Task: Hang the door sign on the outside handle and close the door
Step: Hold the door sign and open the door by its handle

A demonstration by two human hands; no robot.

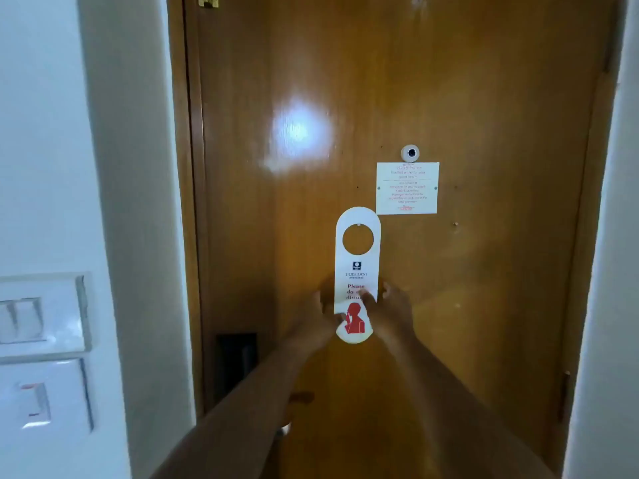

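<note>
The wooden door [432, 98] fills the view and lies flush in its frame, with white wall close on either side, so the only free room is the bare panel above and to the outer sides of the fingers. Above and to the right of the right hand's fingers are a printed notice [407, 188] fixed flat to the door and, just over it, the peephole [410, 153]. Well to the left of the left hand's fingers, white switch plates [41, 316] sit on the wall; below and left of them is a dark recess [237, 361] near the door's edge. The door sign [358, 271] is held upright in front of the door's middle, its round hole rising above the fingertips. It is white, with red "Please do not disturb" lettering partly covered and a red figure at its rounded foot. The left hand [321, 314] pinches its lower left edge; the right hand [389, 311] grips its right edge, thumb across the lettering.
</note>
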